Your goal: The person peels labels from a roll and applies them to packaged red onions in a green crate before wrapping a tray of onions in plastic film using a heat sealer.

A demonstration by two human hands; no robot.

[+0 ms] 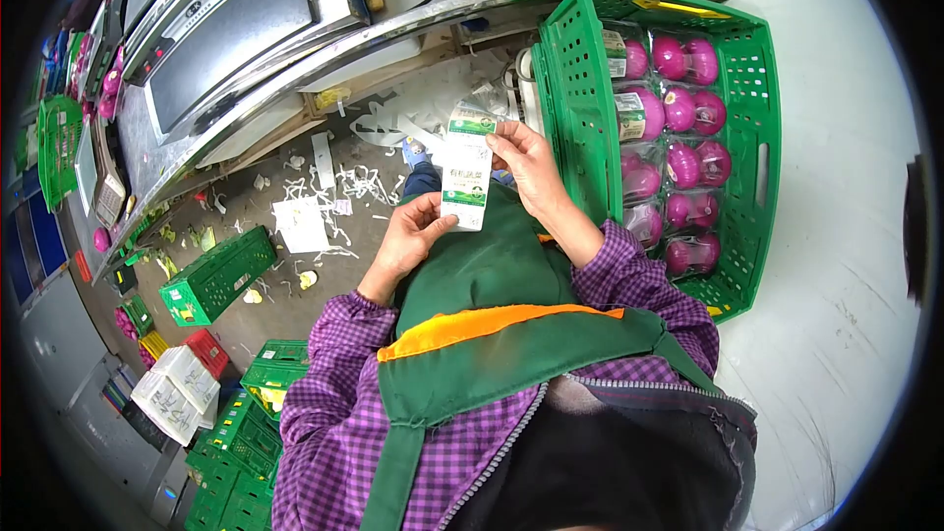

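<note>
A strip of white labels with green bands [466, 169] stretches between my two hands, above the green apron. My left hand [411, 236] pinches its lower end between thumb and fingers. The upper right edge of the strip is gripped by my right hand [528, 165]. Just right of my right hand stands a green crate [752, 138] holding several clear packs of purple onions [710, 163], some with labels on them.
A metal counter edge [393, 32] curves across the top left, with a black-topped machine [231, 44] on it. Paper scraps [300, 224] litter the floor beside a small green crate [218, 276]. More green crates [236, 438] are stacked at the lower left.
</note>
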